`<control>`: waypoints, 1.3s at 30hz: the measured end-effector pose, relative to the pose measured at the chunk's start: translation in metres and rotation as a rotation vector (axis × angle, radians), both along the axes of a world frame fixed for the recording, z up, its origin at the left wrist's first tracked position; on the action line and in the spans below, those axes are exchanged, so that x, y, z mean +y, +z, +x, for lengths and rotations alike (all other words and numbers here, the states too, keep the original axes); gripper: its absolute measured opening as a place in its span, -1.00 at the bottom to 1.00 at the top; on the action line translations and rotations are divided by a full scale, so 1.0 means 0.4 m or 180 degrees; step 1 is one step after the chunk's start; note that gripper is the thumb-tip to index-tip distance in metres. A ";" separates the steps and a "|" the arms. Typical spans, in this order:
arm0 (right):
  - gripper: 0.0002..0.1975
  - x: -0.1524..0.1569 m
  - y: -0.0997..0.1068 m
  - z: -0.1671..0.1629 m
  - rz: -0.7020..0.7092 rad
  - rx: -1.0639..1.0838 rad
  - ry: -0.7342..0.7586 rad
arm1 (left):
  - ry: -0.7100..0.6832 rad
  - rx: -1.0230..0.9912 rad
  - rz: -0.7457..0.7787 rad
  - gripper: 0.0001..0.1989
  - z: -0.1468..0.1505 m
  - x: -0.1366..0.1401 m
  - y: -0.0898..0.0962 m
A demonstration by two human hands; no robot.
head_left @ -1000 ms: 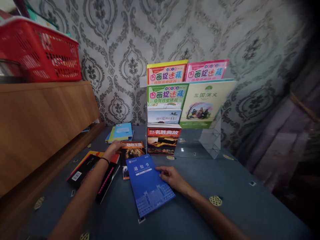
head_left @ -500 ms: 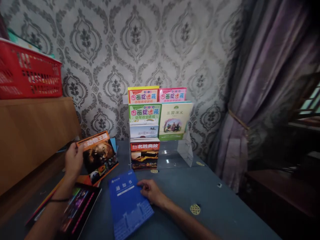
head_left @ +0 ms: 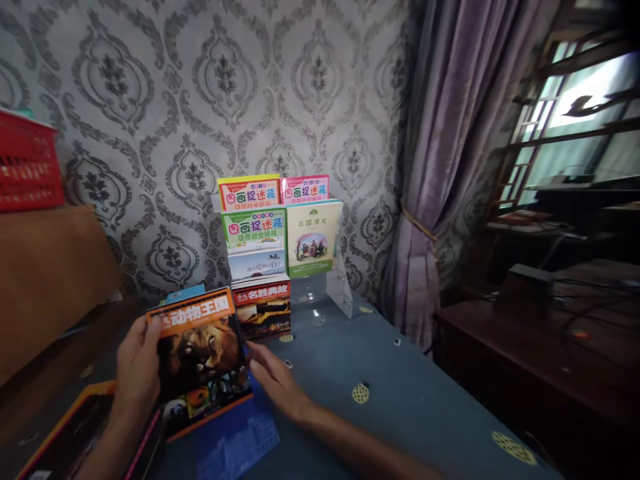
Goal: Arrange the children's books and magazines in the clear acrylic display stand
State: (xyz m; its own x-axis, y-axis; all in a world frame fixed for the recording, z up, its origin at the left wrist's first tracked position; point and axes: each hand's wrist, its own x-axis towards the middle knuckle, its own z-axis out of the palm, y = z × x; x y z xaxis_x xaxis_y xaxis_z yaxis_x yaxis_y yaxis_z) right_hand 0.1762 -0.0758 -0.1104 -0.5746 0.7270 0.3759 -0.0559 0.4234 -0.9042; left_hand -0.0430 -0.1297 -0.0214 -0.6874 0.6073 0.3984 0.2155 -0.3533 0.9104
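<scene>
My left hand (head_left: 140, 363) is closed on the left edge of a book (head_left: 203, 357) with a lion on its orange and black cover, held tilted up above the table. At its right edge is my right hand (head_left: 277, 380), fingers closed on that side and partly hidden behind it. Beneath lies a blue booklet (head_left: 240, 443), its upper part covered by the held book. Just behind stands a clear display rack (head_left: 340, 287). Its lowest tier holds a red-topped book (head_left: 265, 310); a pale green book (head_left: 313, 237) and a green picture book (head_left: 254, 230) sit above.
Dark, colourful books (head_left: 70, 433) lie at the lower left, partly behind my left forearm. A red basket (head_left: 30, 163) stands on a wooden box (head_left: 50, 260). Purple curtain (head_left: 425, 167) hangs at the right, beside a dark red desk (head_left: 500, 347). A patterned wall rises behind.
My left hand has brought the lion-cover book right and nearer, over the blue booklet. My right hand has gone from the booklet to the book's right edge. The view has turned right.
</scene>
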 end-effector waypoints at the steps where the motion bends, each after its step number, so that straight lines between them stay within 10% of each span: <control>1: -0.35 -0.007 0.003 -0.005 -0.0183 0.0248 0.0099 | -0.0135 -0.0158 -0.0013 -0.51 0.026 0.004 -0.014; 10: -0.29 -0.023 -0.044 0.014 -0.2418 0.1004 0.0149 | -0.0620 -0.1515 -0.0372 -0.55 0.172 0.036 -0.117; 27: -0.50 0.061 -0.071 0.084 -0.2606 0.0954 -0.0473 | -0.2013 -0.0833 -0.0376 -0.20 0.298 -0.041 -0.221; 39: -0.40 0.034 -0.078 0.079 -0.2399 0.1025 -0.0198 | -0.1279 -0.1349 -0.1125 -0.40 0.250 -0.048 -0.314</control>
